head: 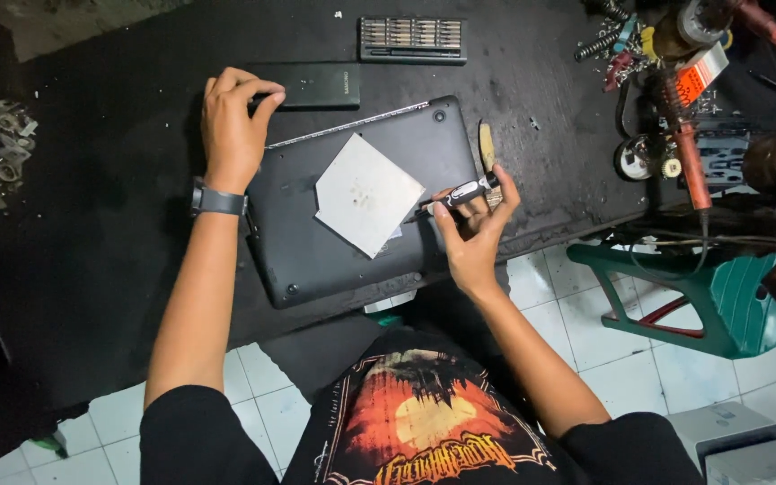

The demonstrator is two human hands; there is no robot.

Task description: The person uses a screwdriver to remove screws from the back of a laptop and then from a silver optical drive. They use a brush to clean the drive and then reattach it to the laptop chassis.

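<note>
Right fingers [471,208] pinched around a small black screwdriver [462,191], thumb and forefinger closed along the barrel, tip angled down toward the right edge of the laptop [352,260]. Held low and slanted, as for a fine screw near that rim. Right hand [476,235] hovering over the tabletop edge, wrist unsupported.

Left fingers [258,97] curled over the far left corner of the laptop, pressing down on it; whether anything small is gripped beneath them cannot be told. Placed there, most likely, to keep the shell from sliding under the driver. Left hand [231,130] flat-backed above the corner, grey watch [217,201] on the wrist.

Laptop lying upside down, dark base panel facing up, slightly skewed on the black tabletop [119,233], directly in front of the body. Pale square sheet [365,195] resting on the middle of the panel with tiny specks on it, possibly loosened screws kept from rolling away. Thin silver strip along the far edge of the base.

Just beyond the left fingers, a flat black rectangular case [321,85]. Farther back, an open rack of driver bits [412,39], within reach. A pale pry tool [487,148] lying just right of the laptop. Off to the right, a soldering iron [689,162] amid coils and clutter, and a green plastic stool [720,305] on the white tiled floor.
</note>
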